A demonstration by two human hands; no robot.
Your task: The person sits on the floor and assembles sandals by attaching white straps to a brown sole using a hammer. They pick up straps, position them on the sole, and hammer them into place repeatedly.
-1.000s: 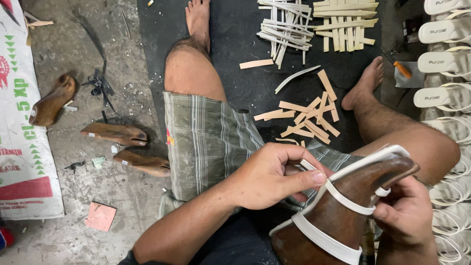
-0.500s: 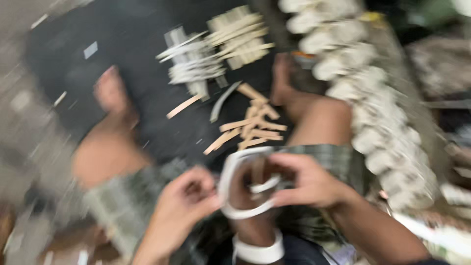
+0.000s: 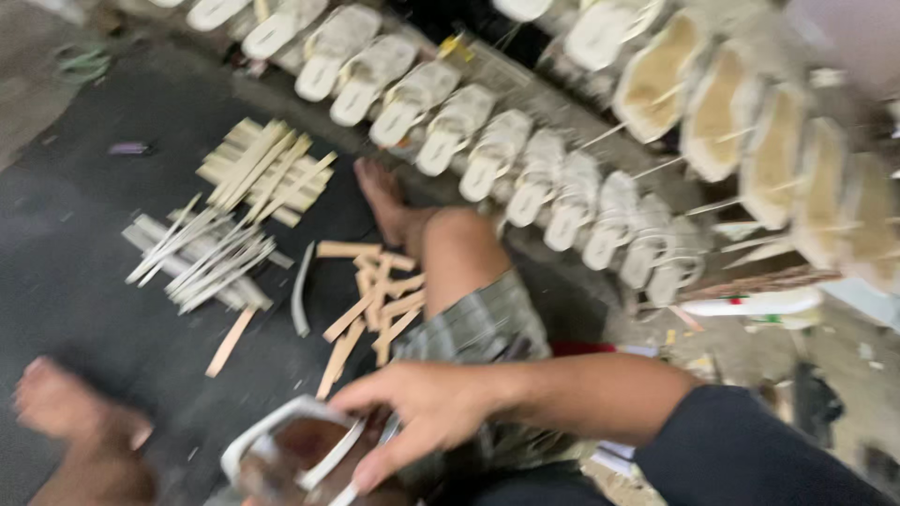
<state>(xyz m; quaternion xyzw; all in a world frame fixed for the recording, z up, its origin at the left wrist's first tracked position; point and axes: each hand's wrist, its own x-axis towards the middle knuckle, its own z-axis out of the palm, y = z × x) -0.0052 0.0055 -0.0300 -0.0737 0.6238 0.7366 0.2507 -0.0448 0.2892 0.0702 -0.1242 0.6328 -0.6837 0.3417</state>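
- Resting low in the head view, at about 6 o'clock, a brown sandal (image 3: 305,448) with white straps (image 3: 328,459) lies on the person's lap; its long axis seems to run from the lower left up toward 1 o'clock, though blur and the frame's bottom edge make the toe end hard to fix.
- One hand (image 3: 417,408), reaching in from 4 o'clock on a bare forearm with a dark sleeve (image 3: 750,450), spreads its fingers over the sandal's right side; fingertips touch a white strap, yet whether they pinch it or only press on it cannot be told.
- From this angle I cannot say for sure whether that hand is the left or the right; it is taken as the right. No other hand shows.
- The sandal's lower part is cut off by the frame edge.
- Toward 9 o'clock, well apart on a dark mat (image 3: 84,281), lie a bundle of pale flat strips (image 3: 202,258) and, at 11 o'clock, a stack of tan strips (image 3: 267,169).
- Nearer, at about 12 o'clock from the sandal, short tan pieces (image 3: 375,300) lie scattered beside the plaid shorts (image 3: 478,328).
- A curving row of white sandal soles (image 3: 525,169) runs from 11 to 3 o'clock, badly smeared by motion.
- 1 bare foot (image 3: 384,197) points toward that row; another foot (image 3: 66,403) sits at 8 o'clock.
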